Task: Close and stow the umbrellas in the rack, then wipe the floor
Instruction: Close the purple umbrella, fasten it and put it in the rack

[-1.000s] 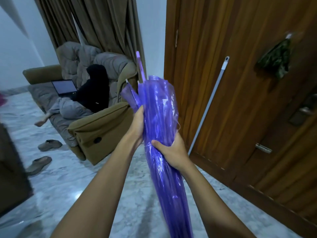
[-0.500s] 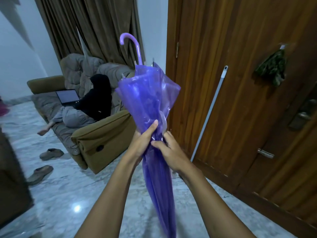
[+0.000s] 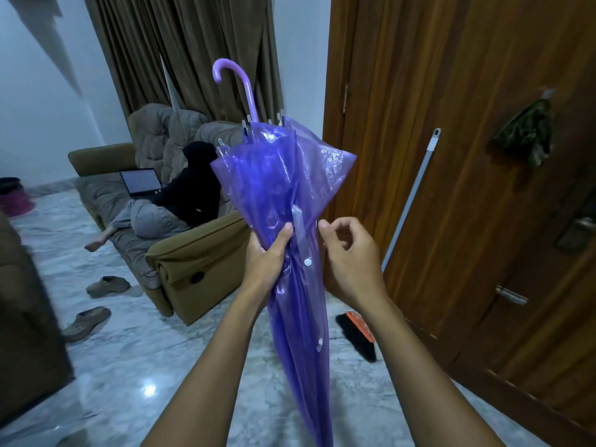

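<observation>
A translucent purple umbrella [image 3: 283, 195] is folded and held upside down, its curved handle [image 3: 237, 82] up and its tip out of view below the frame. My left hand [image 3: 264, 256] grips the bunched canopy at its middle. A pale strap with a white snap button [image 3: 308, 262] hangs down the canopy's front. My right hand [image 3: 350, 253] is just right of the umbrella, fingers curled, not touching it and holding nothing. No rack is in view.
A brown sofa [image 3: 193, 272] with a seated person [image 3: 187, 195] and a laptop stands left. Two shoes [image 3: 96, 301] lie on the marble floor. A wooden door [image 3: 467, 156] fills the right; a white-handled broom [image 3: 409, 204] leans there, bristles [image 3: 358, 337] on the floor.
My right hand has let go of the canopy and moved a little to the right. The strap with its snap now hangs free on the front. The umbrella sits lower in view.
</observation>
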Available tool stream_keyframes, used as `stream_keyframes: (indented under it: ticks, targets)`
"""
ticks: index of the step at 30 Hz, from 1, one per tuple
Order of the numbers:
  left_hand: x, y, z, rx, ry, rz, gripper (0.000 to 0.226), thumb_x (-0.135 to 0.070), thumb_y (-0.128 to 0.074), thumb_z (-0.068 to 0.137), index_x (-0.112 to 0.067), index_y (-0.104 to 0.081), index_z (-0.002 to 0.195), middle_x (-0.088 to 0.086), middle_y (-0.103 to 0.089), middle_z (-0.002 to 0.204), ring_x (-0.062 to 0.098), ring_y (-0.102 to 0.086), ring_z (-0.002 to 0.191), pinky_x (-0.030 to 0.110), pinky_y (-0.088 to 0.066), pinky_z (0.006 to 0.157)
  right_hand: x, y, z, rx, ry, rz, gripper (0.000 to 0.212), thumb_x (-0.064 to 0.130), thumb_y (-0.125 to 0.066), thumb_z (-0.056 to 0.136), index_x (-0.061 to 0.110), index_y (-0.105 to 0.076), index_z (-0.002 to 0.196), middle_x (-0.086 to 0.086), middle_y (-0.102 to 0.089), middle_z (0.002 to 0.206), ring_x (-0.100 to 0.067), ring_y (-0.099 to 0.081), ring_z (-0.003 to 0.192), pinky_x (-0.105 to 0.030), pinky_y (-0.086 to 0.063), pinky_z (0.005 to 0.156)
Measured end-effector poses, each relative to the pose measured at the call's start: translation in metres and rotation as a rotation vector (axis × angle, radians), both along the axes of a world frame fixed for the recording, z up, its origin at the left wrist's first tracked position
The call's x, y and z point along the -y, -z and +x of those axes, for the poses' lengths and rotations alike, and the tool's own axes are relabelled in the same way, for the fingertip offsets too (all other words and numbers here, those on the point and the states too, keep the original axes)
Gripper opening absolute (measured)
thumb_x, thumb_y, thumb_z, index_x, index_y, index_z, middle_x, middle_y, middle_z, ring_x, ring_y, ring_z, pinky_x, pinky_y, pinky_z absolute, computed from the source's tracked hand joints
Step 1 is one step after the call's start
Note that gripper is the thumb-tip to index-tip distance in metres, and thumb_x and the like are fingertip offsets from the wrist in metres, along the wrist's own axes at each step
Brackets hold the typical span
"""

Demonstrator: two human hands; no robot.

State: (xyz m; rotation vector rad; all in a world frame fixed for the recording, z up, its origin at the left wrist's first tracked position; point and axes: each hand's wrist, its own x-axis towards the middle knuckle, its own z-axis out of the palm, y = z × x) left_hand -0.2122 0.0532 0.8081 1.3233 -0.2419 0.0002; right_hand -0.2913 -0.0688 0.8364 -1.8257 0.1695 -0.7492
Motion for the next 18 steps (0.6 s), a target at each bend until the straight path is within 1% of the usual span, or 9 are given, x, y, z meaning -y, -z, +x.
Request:
stream_keyframes:
  ticks: [3, 5, 7, 9, 11, 13, 15, 16, 18]
  targets:
    - [0.003, 0.001, 0.0, -0.009, 0.007, 0.0, 0.041, -0.039, -0.074, 0.083, -0.023, -0.061, 0.119, 0.003, -0.073, 0.11, 0.023, -0.072, 0.099, 0.045, -0.057, 0.091, -0.007, -0.002, 0.002, -0.09, -0.078, -0.05, 0.026, 0.043, -0.065, 0.092, 0.018, -0.069, 0.086, 0.004, -0.072, 0.082, -0.002, -0.064, 0.071, -0.012, -0.049, 0.064]
    - [0.004, 0.002, -0.001, -0.024, 0.012, 0.003, 0.038, -0.035, -0.072, 0.086, -0.022, -0.059, 0.12, 0.003, -0.073, 0.11, 0.023, -0.072, 0.099, 0.041, -0.058, 0.087, -0.009, 0.002, 0.005, -0.131, -0.087, -0.098, 0.022, 0.038, -0.068, 0.09, 0.017, -0.072, 0.088, 0.004, -0.072, 0.079, -0.002, -0.063, 0.067, -0.013, -0.049, 0.063]
    - [0.002, 0.004, 0.001, -0.043, 0.042, -0.003, 0.04, -0.034, -0.072, 0.087, -0.021, -0.059, 0.122, 0.005, -0.073, 0.11, 0.024, -0.072, 0.099, 0.04, -0.059, 0.085, -0.006, 0.004, 0.006, -0.147, -0.114, -0.084, 0.02, 0.034, -0.068, 0.091, 0.014, -0.073, 0.088, 0.0, -0.072, 0.078, -0.006, -0.063, 0.067, -0.022, -0.052, 0.066]
    - [-0.003, 0.003, 0.003, -0.094, 0.061, -0.038, 0.044, -0.033, -0.073, 0.085, -0.016, -0.059, 0.124, 0.01, -0.073, 0.111, 0.028, -0.072, 0.098, 0.042, -0.059, 0.084, -0.001, 0.004, 0.003, -0.178, -0.213, -0.048, 0.021, 0.029, -0.065, 0.095, 0.01, -0.072, 0.092, -0.01, -0.071, 0.079, -0.01, -0.063, 0.067, -0.03, -0.054, 0.069]
    - [-0.009, 0.001, 0.006, -0.179, 0.075, -0.116, 0.056, -0.034, -0.076, 0.08, -0.01, -0.058, 0.127, 0.018, -0.07, 0.114, 0.032, -0.071, 0.094, 0.045, -0.058, 0.084, 0.004, 0.003, -0.003, -0.186, -0.336, 0.031, 0.019, 0.021, -0.06, 0.098, 0.005, -0.069, 0.095, -0.008, -0.066, 0.073, -0.009, -0.06, 0.062, -0.024, -0.052, 0.063]
    - [-0.016, -0.001, 0.007, -0.257, 0.119, -0.17, 0.063, -0.036, -0.073, 0.078, -0.005, -0.056, 0.131, 0.023, -0.068, 0.116, 0.032, -0.069, 0.092, 0.046, -0.057, 0.085, 0.008, 0.002, -0.006, -0.193, -0.381, 0.064, 0.016, 0.016, -0.058, 0.099, 0.008, -0.067, 0.09, -0.001, -0.058, 0.066, -0.003, -0.051, 0.05, -0.014, -0.044, 0.053]
    - [-0.022, -0.002, 0.006, -0.318, 0.206, -0.182, 0.057, -0.038, -0.068, 0.085, -0.003, -0.059, 0.13, 0.024, -0.067, 0.119, 0.032, -0.068, 0.094, 0.045, -0.057, 0.088, 0.012, 0.002, -0.003, -0.201, -0.356, 0.063, 0.017, 0.015, -0.059, 0.099, 0.011, -0.065, 0.083, 0.002, -0.052, 0.06, 0.002, -0.041, 0.042, -0.011, -0.035, 0.045]
    - [-0.025, -0.003, 0.005, -0.344, 0.254, -0.183, 0.051, -0.038, -0.064, 0.089, -0.002, -0.062, 0.126, 0.023, -0.068, 0.116, 0.031, -0.068, 0.093, 0.044, -0.056, 0.089, 0.015, 0.004, 0.0, -0.206, -0.334, 0.068, 0.017, 0.016, -0.06, 0.098, 0.01, -0.066, 0.083, 0.003, -0.051, 0.059, 0.001, -0.039, 0.041, -0.011, -0.033, 0.045]
    - [-0.031, -0.006, 0.001, -0.382, 0.348, -0.208, 0.039, -0.036, -0.059, 0.093, -0.005, -0.071, 0.113, 0.016, -0.074, 0.102, 0.026, -0.072, 0.082, 0.039, -0.058, 0.081, 0.022, 0.01, 0.006, -0.224, -0.29, 0.097, 0.023, 0.023, -0.063, 0.096, 0.003, -0.07, 0.088, 0.004, -0.054, 0.06, -0.003, -0.041, 0.047, -0.016, -0.033, 0.05]
